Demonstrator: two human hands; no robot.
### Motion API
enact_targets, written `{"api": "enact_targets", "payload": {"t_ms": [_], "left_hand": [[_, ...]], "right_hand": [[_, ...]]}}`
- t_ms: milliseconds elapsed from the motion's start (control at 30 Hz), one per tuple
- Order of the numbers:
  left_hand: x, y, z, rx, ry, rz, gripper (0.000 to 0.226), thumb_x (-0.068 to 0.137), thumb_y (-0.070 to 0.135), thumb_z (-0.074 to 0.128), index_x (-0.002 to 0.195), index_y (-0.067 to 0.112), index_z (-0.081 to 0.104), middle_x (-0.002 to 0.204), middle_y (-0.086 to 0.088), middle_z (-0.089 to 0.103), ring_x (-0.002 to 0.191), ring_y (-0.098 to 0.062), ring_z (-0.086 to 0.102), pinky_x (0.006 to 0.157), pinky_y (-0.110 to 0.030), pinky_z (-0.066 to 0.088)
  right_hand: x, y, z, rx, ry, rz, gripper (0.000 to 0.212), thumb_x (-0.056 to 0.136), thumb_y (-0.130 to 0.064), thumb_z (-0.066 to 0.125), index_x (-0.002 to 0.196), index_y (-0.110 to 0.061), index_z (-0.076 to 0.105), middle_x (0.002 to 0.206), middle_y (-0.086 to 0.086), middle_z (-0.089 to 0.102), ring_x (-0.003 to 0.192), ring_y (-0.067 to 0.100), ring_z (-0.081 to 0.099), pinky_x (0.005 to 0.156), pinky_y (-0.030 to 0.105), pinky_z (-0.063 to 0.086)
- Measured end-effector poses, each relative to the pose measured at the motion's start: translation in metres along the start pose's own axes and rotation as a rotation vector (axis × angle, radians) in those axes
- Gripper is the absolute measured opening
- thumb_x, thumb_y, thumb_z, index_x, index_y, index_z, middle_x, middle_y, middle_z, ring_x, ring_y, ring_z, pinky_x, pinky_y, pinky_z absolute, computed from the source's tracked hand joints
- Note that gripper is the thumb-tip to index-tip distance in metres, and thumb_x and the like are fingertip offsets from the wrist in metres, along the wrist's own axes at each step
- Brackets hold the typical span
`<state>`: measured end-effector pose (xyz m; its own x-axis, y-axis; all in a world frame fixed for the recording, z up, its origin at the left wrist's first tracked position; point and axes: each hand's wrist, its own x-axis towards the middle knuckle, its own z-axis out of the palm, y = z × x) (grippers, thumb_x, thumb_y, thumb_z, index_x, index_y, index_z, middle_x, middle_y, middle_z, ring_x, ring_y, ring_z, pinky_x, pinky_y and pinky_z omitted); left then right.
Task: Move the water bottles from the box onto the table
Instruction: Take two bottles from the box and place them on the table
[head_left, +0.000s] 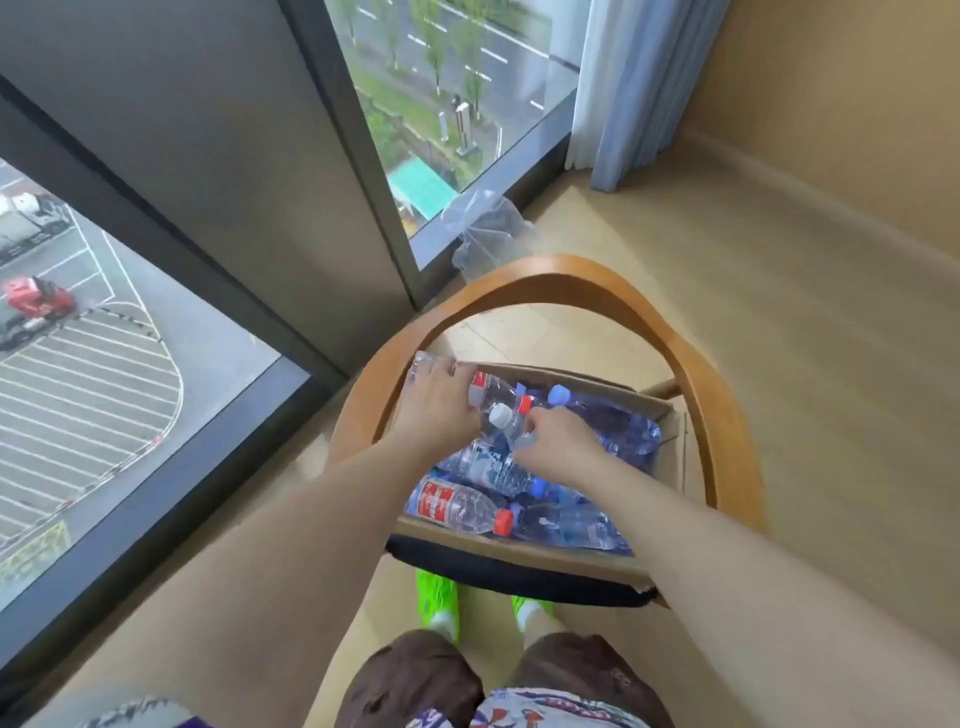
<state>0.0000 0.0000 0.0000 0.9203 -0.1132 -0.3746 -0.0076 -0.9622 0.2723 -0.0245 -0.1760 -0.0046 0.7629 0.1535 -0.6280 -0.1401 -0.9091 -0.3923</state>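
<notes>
Bottles fill a cardboard box (670, 447) that is set on the dark seat of a wooden armchair (540, 270). Two red-capped bottles can be counted: one lying along the near-left side of the box (457, 506), and one (485, 389) gripped by the left hand (434, 410) at the far-left corner. A white-capped bottle (506, 423) is held by the right hand (558, 439), whose fingers are curled round its neck; both hands are therefore closed on bottles and almost touch each other. Two pale blue caps are seen, one at the far side (560, 395) and one low in the pile. The rest of the blue-tinted bottles overlap too much to be counted.

The box is ringed closely by the curved armrest of the chair, with open room left only above. Bare floor lies to the right; a window (457, 104) and a curtain (634, 88) stand beyond, and a crumpled clear plastic bag (483, 228) rests against the glass.

No table is in view. The near-right corner of the box is hidden by the right forearm.
</notes>
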Motion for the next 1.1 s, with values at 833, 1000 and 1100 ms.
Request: {"api": "enact_targets", "payload": {"t_ms": [833, 1000, 1100], "left_hand": [[0.051, -0.017, 0.02, 0.198, -0.272, 0.09, 0.048, 0.074, 0.022, 0.076, 0.107, 0.016, 0.042, 0.099, -0.005, 0.063, 0.085, -0.027, 0.06, 0.079, -0.041, 0.054], [0.048, -0.032, 0.003, 0.009, -0.267, -0.066, 0.09, 0.065, 0.032, 0.085, 0.136, 0.007, 0.036, 0.095, -0.005, 0.06, 0.089, -0.024, 0.063, 0.075, -0.037, 0.061], [0.049, -0.029, -0.021, -0.066, -0.176, -0.111, 0.084, 0.059, 0.036, 0.083, 0.129, 0.016, 0.042, 0.103, -0.004, 0.06, 0.087, -0.021, 0.062, 0.072, -0.038, 0.061]], "right_hand": [[-0.004, -0.051, 0.072, -0.054, -0.188, -0.02, 0.058, 0.064, -0.058, 0.083, 0.095, -0.016, 0.057, 0.093, 0.001, 0.052, 0.095, 0.025, 0.057, 0.07, 0.031, 0.04], [-0.001, -0.052, 0.036, -0.002, -0.056, 0.004, 0.062, 0.052, -0.055, 0.091, 0.094, -0.019, 0.064, 0.09, 0.0, 0.062, 0.092, 0.027, 0.059, 0.065, 0.033, 0.043], [0.0, -0.051, 0.009, 0.106, 0.047, -0.013, 0.075, 0.045, -0.052, 0.093, 0.106, -0.029, 0.056, 0.092, -0.005, 0.058, 0.094, 0.022, 0.054, 0.065, 0.035, 0.044]]}}
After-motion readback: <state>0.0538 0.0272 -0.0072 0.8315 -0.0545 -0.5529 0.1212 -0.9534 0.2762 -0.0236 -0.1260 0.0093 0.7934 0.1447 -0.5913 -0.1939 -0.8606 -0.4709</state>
